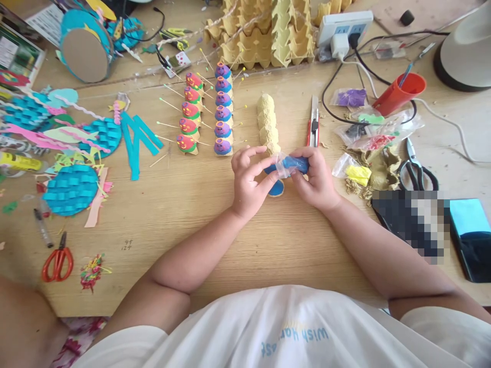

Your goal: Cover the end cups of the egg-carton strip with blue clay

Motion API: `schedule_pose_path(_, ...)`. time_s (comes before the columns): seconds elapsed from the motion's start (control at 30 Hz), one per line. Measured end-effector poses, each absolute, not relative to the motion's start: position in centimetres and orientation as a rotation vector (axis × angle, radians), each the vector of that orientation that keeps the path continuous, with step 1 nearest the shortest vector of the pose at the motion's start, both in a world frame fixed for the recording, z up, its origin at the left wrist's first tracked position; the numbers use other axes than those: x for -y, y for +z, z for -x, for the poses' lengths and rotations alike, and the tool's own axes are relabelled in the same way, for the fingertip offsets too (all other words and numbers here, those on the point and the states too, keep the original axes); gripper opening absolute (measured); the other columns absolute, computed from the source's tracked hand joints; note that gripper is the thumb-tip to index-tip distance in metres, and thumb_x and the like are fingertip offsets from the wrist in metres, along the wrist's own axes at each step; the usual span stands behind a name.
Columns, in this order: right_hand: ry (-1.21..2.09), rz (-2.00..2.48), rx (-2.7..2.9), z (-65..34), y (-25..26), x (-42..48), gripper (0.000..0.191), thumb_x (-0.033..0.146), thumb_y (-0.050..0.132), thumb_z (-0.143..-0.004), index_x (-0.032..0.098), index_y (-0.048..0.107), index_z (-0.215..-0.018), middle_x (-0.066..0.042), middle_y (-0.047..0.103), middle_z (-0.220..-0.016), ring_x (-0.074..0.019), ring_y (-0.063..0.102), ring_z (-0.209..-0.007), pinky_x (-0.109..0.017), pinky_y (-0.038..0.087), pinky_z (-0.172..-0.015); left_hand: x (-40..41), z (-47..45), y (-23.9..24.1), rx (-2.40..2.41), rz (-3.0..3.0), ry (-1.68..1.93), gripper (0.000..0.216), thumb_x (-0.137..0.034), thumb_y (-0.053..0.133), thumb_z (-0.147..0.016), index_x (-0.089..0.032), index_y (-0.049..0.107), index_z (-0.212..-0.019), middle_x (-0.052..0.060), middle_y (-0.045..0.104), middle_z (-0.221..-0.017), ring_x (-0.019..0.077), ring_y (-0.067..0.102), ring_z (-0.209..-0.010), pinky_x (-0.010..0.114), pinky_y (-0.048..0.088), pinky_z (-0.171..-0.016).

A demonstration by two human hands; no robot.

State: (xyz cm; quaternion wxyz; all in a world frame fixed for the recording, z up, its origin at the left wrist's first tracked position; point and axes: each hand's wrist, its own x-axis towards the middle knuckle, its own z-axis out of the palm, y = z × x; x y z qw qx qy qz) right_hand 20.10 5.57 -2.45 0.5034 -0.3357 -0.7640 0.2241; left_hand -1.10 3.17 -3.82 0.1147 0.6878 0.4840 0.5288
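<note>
Both of my hands meet over the middle of the wooden table [192,214]. My right hand [312,179] grips a small clear plastic bag holding a blue lump of clay [293,163]. My left hand [247,179] pinches the bag's open end with thumb and fingers. Under my hands lies a small blue-covered cup [276,189]. Just beyond my fingers runs a row of plain yellow egg-carton cups [267,122]. To its left stand two rows of painted cups, purple [223,110] and red [190,112], with pins stuck in them.
A utility knife [313,122], a red cup [399,93], clay bags [351,97], black scissors [416,171] and a phone [470,237] lie right. Egg trays [268,30] and a power strip [345,25] sit behind. Blue paper crafts [71,189] and red scissors [57,263] lie left.
</note>
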Motion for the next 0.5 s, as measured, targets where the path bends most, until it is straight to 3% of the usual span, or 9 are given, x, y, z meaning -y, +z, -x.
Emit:
schedule_pose_path(0.2,0.608,0.767,1.876,-20.01,-2.45,-5.76,0.021,0.047,0.066,-0.115,0.028,0.065,-0.122,-0.007,0.077,-0.104,-0.0213,0.073,-0.088,-0.038,0.062,-0.079,-3.09,1.22,-3.78,-1.439,-2.008,1.462,0.038,-0.064,0.076,-0.105,-0.034,0.092,-0.121,0.008,0.077,-0.145,0.0288,0.062,-0.148,0.052,0.044,-0.137)
schedule_pose_path(0.5,0.676,0.659,1.951,-20.02,-1.74,-5.77,0.012,0.04,0.062,-0.117,0.028,0.064,-0.115,-0.007,0.078,-0.105,-0.0219,0.072,-0.089,-0.039,0.063,-0.08,-2.7,0.64,-3.81,-1.428,-1.931,1.524,0.039,-0.067,0.075,-0.105,-0.033,0.091,-0.115,0.008,0.079,-0.14,0.0281,0.062,-0.148,0.052,0.046,-0.136)
